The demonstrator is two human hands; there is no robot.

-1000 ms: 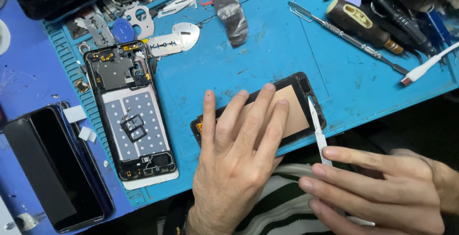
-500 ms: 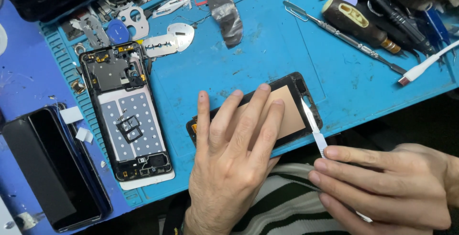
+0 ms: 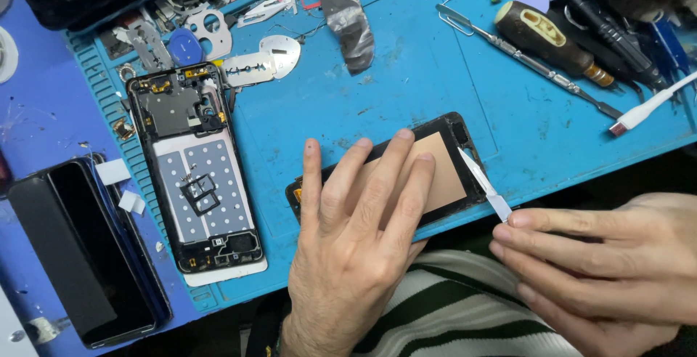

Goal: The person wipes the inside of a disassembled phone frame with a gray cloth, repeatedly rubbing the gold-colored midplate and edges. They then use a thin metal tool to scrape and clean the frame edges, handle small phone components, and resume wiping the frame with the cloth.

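Since the earlier frame our right hand [image 3: 617,270] has slid its thin white flat blade [image 3: 485,183] slightly up along the right edge of the black-framed phone panel with a tan backing [image 3: 443,175], while our left hand [image 3: 356,241] has stayed pressed flat on that panel, fingers spread toward twelve o'clock, open and clasping nothing. Our right grip is pinched closed on the blade's lower end, its tip touching the panel's edge at about ten o'clock from the hand. The panel lies near the front edge of the blue silicone work mat [image 3: 406,81] on the bench. At nine o'clock from it sits an opened black phone chassis with a white perforated sheet [image 3: 194,175].
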